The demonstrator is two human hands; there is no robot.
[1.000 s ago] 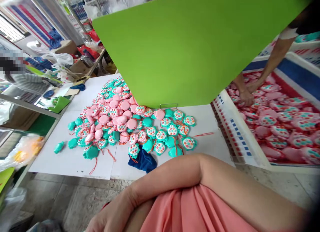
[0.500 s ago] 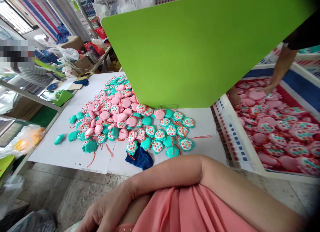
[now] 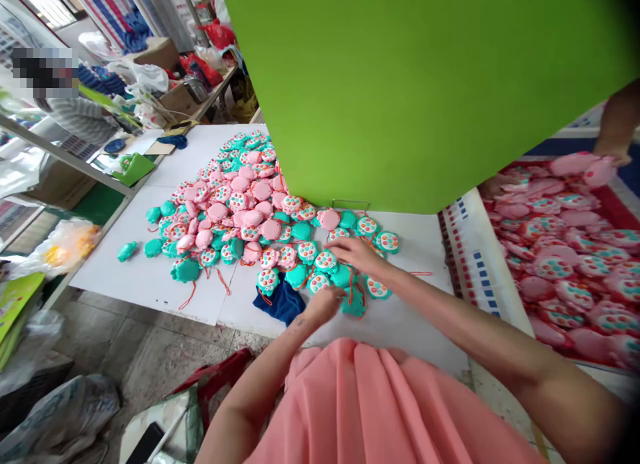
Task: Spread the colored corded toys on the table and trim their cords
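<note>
My left hand is closed at the table's front edge. Its fingertips meet beside the orange cord of a teal turtle-shaped toy; what they pinch is too small to tell. Reaching in from the right, my right hand has its fingers apart over teal toys with dotted white faces, its fingertips near one such toy. A heap of pink toys and teal ones spreads to the left. Under the nearest toys lies a dark blue cloth.
A big green panel stands on the white table. At the right, a white crate holds many pink toys, with another person's hand gripping pink ones above it. Another person sits at the far left.
Both my hands have come onto the table, from my arms lying across my lap. The front teal toy has shifted and turned. The other person's hand has risen with pink toys.
</note>
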